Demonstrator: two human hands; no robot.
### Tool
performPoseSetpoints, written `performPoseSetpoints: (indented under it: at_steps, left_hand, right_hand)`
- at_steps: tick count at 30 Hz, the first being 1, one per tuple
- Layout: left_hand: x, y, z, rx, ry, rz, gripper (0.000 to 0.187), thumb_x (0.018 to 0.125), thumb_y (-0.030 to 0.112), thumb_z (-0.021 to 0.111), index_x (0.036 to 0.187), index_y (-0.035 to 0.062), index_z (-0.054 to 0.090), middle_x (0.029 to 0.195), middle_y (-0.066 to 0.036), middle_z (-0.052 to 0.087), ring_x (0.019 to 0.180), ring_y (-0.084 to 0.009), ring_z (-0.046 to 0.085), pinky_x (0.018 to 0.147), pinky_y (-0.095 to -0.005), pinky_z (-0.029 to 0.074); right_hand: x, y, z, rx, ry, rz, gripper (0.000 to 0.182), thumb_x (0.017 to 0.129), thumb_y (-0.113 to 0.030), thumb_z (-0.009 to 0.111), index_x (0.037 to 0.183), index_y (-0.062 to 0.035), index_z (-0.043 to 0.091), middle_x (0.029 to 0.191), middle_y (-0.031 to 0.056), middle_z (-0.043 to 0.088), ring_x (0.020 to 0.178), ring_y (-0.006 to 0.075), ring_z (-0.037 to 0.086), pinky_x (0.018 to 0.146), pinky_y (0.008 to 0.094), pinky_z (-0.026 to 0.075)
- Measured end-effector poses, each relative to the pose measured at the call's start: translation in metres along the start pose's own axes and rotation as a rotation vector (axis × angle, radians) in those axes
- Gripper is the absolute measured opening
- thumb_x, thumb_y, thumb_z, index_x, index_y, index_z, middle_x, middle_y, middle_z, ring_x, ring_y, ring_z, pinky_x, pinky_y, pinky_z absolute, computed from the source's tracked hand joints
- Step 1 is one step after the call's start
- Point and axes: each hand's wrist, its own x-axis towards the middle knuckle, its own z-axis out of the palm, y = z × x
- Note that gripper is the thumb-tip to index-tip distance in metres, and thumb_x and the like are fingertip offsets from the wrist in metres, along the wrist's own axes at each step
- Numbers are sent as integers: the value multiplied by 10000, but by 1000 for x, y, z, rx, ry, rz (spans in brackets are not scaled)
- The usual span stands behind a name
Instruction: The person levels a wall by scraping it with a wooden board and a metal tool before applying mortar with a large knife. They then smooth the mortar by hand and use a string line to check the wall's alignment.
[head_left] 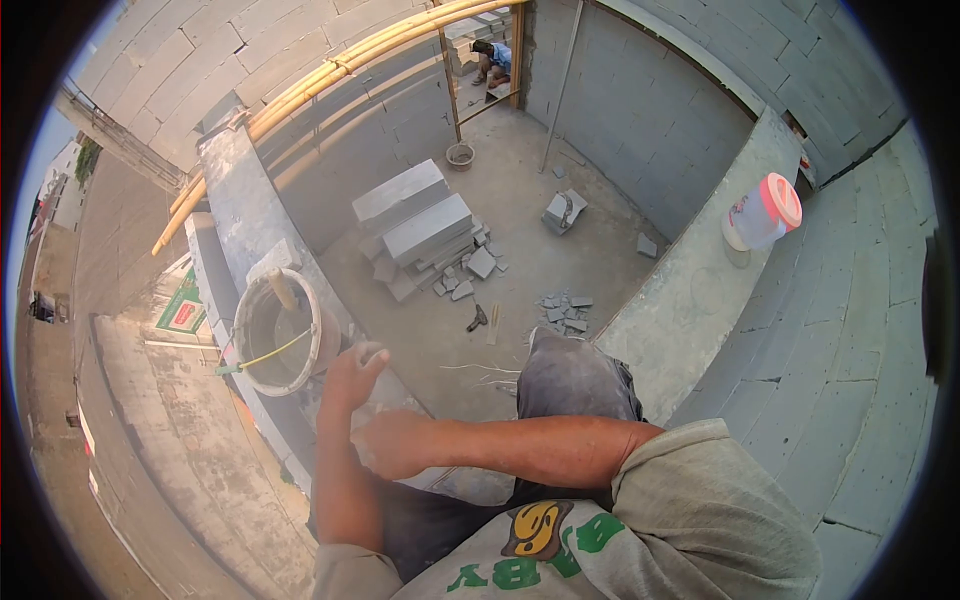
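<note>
My left hand (355, 376) is raised just right of a whitish bucket (325, 345), its fingers curled together, with nothing visible in them. My right hand (394, 443) reaches across my body to my left forearm, near the wrist; its fingers are turned away and hidden. The bucket rests on the wall's ledge, with greyish contents, a handle-like piece (281, 290) sticking up inside and a yellow-green strip (272, 352) across it.
Below, on the floor (400, 330), lie stacked grey blocks (428, 228), broken pieces (482, 262) and a hammer-like tool (477, 318). A pink-lidded jug (757, 216) stands on the right ledge (690, 290). Bamboo poles (300, 97) cross the upper left. A person (495, 62) crouches beyond the doorway.
</note>
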Motion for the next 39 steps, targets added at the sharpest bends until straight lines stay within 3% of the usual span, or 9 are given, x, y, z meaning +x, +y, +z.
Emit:
performPoseSetpoints:
  at_steps: [5, 10, 14, 22, 26, 28, 35, 38, 39]
  left_hand:
    - [3, -12, -4, -162, 70, -4, 499, 890, 434, 593, 1146, 9, 647, 1019, -182, 688, 984, -277, 655, 876, -380, 469]
    - [2, -2, -26, -1045, 121, -132, 566, 947, 487, 543, 1217, -9, 582, 1017, -103, 671, 918, -177, 642, 862, -314, 497]
    - [1, -14, -40, -1387, 235, -122, 533, 962, 475, 525, 1182, -6, 591, 995, -92, 671, 875, -158, 650, 808, -300, 524]
    - [-12, -23, -41, -1407, 321, -175, 509, 954, 466, 545, 1153, 2, 611, 968, -80, 672, 844, -148, 644, 787, -285, 519]
    - [-42, -34, -58, -1032, 350, -248, 515, 938, 459, 561, 1139, -10, 625, 981, -98, 675, 859, -165, 641, 804, -304, 499]
    - [-68, -57, -73, -281, 290, -116, 515, 922, 455, 573, 1142, -7, 629, 995, -103, 679, 901, -196, 644, 842, -337, 489]
    - [-149, -130, -18, 223, 801, -373, 367, 943, 385, 538, 1096, 70, 644, 991, -158, 692, 939, -346, 649, 792, -449, 492]
    - [-148, -118, -25, 353, 578, -507, 323, 945, 335, 549, 1061, 50, 648, 967, -156, 689, 897, -346, 649, 744, -423, 498]
    - [-143, -119, -27, 498, 701, -323, 290, 928, 317, 571, 1042, 62, 649, 893, -131, 689, 834, -340, 650, 753, -424, 473]
  right_hand:
    - [-9, -16, -21, -50, -30, -22, 319, 795, -151, 553, 1060, 17, 612, 983, 261, 650, 949, 425, 620, 844, 506, 476]
    - [-4, -7, -23, -224, 51, 53, 301, 823, -138, 537, 1066, 32, 587, 945, 231, 660, 890, 393, 651, 799, 485, 510]
    - [-4, -11, -27, -296, 47, 74, 379, 829, -147, 582, 1165, 27, 560, 1011, 234, 651, 954, 403, 627, 837, 495, 484]
    - [4, -15, -29, -394, 19, 156, 381, 861, -163, 573, 1200, 10, 547, 1046, 227, 643, 963, 397, 626, 849, 487, 487]
    - [6, -7, -32, -431, 57, 110, 369, 838, -142, 569, 1170, 20, 579, 1013, 204, 647, 943, 364, 647, 840, 462, 505]
    - [5, -7, -36, -416, 51, 160, 388, 871, -179, 580, 1215, -1, 555, 1139, 219, 632, 1029, 393, 609, 907, 474, 469]
    - [3, -11, -44, -376, 17, 151, 400, 882, -193, 573, 1234, -6, 552, 1205, 225, 608, 1091, 386, 587, 934, 454, 463]
    - [4, -13, -40, -406, -4, 157, 394, 889, -198, 566, 1230, -1, 553, 1194, 225, 611, 1089, 385, 587, 935, 458, 461]
    - [4, -17, -39, -396, -33, 160, 395, 892, -201, 565, 1230, 2, 551, 1182, 228, 613, 1081, 386, 590, 931, 460, 462]
